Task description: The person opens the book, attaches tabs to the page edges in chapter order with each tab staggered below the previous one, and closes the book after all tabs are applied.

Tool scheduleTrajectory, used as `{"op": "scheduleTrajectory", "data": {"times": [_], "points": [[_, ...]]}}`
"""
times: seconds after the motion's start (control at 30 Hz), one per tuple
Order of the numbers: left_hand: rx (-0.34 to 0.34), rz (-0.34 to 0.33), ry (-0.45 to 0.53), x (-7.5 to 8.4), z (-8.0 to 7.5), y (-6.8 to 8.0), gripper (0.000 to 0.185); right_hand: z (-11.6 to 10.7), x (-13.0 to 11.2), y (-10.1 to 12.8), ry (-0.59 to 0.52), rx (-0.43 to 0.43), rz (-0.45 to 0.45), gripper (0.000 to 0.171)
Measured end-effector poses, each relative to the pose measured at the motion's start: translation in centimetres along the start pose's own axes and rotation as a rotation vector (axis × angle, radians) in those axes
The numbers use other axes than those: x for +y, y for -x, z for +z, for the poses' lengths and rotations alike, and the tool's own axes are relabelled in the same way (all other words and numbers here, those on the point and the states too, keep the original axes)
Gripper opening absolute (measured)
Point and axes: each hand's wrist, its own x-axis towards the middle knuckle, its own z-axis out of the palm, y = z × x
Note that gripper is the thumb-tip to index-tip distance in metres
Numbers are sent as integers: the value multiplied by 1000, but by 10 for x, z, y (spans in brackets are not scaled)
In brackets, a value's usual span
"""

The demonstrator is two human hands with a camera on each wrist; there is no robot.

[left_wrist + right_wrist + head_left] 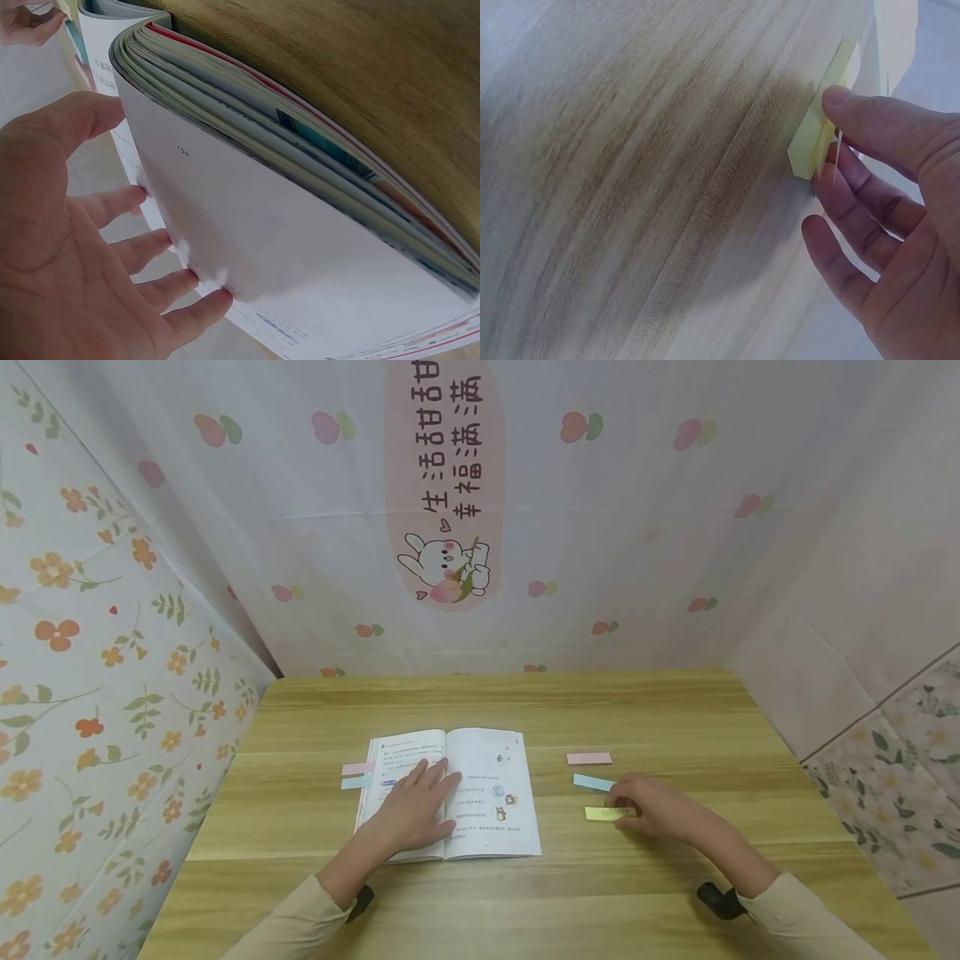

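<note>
An open book (487, 750) with printed text and small pictures lies on the table. My left hand (416, 810) rests on it with the fingers spread, across the left page and the centre fold. In the left wrist view, those fingertips touch the page (247, 225), and the thick stack of page edges shows. Over on the right, my right hand (660, 812) is at a yellow sticky note pad (600, 813). In the right wrist view, the thumb and a finger pinch a thin sticky note at the end of the yellow pad (804, 154).
A blue sticky note pad (591, 782) lies just behind the yellow one, close to my right fingers. Farther back is a pink pad (588, 758). Pink (354, 769) and blue tabs (354, 783) stick out from the book's left edge. Patterned cloth (315, 543) hangs behind the wooden table (480, 902).
</note>
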Motion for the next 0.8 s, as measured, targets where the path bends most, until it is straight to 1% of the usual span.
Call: {"op": "scheduleTrajectory", "data": {"times": [0.33, 0.5, 0.8], "points": [[4, -1, 5, 0, 0, 1, 71, 5, 4, -1, 39, 41, -31, 22], [1, 1, 7, 0, 1, 1, 71, 7, 6, -1, 46, 40, -28, 25], [3, 0, 18, 0, 0, 2, 71, 5, 4, -2, 30, 12, -15, 21]]}}
